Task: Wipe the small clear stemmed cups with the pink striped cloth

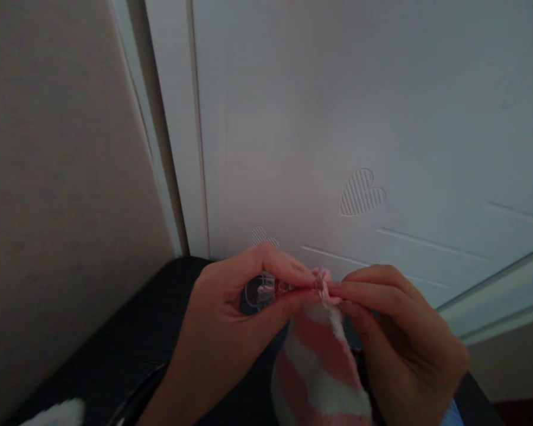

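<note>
My left hand [231, 319] and my right hand [395, 331] meet at the bottom centre, both pinched on the top edge of a fluffy pink and white striped sock [320, 367] that hangs down between them. Under my left fingers there is also a small clear plastic clip or hanger [260, 291] with a pink mark; how it is fixed to the sock is unclear. The fingertips of the two hands almost touch at the sock's pink cuff [323, 283].
A white door or cabinet front [359, 118] with embossed heart shapes [362, 192] fills the background. A beige padded panel [57, 177] stands at the left. Below lies a dark surface [128, 349], with something white and fluffy [55, 414] at the bottom left.
</note>
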`<state>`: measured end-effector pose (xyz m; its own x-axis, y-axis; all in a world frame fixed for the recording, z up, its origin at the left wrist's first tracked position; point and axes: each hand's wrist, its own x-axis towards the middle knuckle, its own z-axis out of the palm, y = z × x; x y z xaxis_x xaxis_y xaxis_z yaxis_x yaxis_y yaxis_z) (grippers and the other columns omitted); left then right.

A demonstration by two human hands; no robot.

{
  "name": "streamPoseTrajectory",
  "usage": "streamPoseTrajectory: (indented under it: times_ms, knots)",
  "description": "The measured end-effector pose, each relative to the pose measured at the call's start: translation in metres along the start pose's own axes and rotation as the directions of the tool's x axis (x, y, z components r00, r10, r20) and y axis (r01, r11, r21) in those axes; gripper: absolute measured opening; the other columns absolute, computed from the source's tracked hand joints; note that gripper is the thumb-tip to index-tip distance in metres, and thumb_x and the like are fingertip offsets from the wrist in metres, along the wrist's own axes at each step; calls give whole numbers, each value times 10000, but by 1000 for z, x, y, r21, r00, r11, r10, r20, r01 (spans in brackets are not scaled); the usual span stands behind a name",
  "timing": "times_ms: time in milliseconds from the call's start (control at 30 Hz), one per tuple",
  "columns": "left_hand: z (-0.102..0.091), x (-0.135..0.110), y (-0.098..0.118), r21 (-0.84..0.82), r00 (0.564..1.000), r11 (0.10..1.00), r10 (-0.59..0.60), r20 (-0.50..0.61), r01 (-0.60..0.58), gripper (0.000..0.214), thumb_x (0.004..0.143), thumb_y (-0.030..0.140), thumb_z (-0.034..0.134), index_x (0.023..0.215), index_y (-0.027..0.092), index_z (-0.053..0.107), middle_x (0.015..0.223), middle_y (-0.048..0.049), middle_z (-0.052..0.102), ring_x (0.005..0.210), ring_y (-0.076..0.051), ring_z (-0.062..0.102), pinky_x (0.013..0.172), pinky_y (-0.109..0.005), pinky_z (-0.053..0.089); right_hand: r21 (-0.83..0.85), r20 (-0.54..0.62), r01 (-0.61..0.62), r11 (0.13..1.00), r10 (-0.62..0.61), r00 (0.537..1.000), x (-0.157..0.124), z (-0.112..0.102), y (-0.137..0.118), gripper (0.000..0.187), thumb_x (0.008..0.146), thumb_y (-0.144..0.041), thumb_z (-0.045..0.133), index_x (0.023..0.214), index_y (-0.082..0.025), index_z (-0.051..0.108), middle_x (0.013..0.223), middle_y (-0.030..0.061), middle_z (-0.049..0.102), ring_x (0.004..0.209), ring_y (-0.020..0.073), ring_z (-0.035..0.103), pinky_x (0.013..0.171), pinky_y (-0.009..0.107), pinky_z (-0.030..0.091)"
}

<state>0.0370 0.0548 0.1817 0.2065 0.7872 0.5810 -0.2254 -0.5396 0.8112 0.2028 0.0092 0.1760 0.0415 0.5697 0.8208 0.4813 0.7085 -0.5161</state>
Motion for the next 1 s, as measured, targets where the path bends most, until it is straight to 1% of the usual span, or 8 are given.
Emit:
streamPoseTrajectory:
  times_ms: [133,267,400,567,733,800,900,1000]
  knots:
    - [0,2,1,7,1000,1000,10,4,-10,166,819,110,798,779,263,747,811,55,786,774,-133,737,729,-202,575,5,3,5,1000,-5,1000,1,1,-1,300,872,8,651,984,-238,782,876,-10,701,782,124,654,659,248,494]
    - [-1,3,-1,1,999,999,40,22,-40,158,794,103,818,758,240,748,805,34,781,777,-142,736,727,-215,578,11,-21,14,1000,-14,1000,2,2,-2,295,871,6,647,978,-235,779,875,-14,703,779,121,653,661,246,494]
    - [0,3,-3,66,999,996,53,12,-53,185,791,64,806,767,236,743,829,27,784,807,-151,739,755,-236,581,-38,-12,5,999,-6,1000,2,1,-2,311,874,17,643,977,-248,771,881,-25,696,780,106,651,663,228,499]
    - [0,2,-2,157,997,984,82,7,-82,194,793,49,786,761,232,733,839,15,793,808,-167,743,755,-258,579,-87,22,-23,996,25,999,2,-2,-1,301,889,6,631,962,-260,751,888,-26,699,800,113,657,680,232,513]
    - [0,3,-2,203,998,978,57,7,-58,221,821,47,744,703,231,711,835,29,788,803,-146,738,760,-231,558,-83,43,-27,996,31,999,1,-2,-2,290,885,-1,642,959,-262,747,885,-27,700,792,117,655,669,236,504]
    - [0,3,-1,218,999,975,54,-4,-52,190,824,78,762,733,239,718,812,47,780,776,-129,727,729,-208,549,-53,23,-16,998,17,1000,0,1,-3,290,878,-2,649,970,-256,755,881,-18,698,784,128,650,658,249,497]
    - [0,2,2,255,998,965,65,-17,-58,172,795,120,818,831,269,739,783,82,768,717,-97,698,656,-165,524,-14,-52,0,1000,-1,999,-2,5,-3,327,863,21,649,999,-255,762,892,-14,698,786,135,638,653,261,484]
    - [-1,-1,4,232,998,971,59,30,-65,175,811,143,818,877,291,750,829,97,784,757,-86,712,695,-148,530,-8,-104,0,1000,-1,995,-3,7,-2,348,858,36,639,1005,-254,763,897,-18,701,800,133,637,661,264,481]
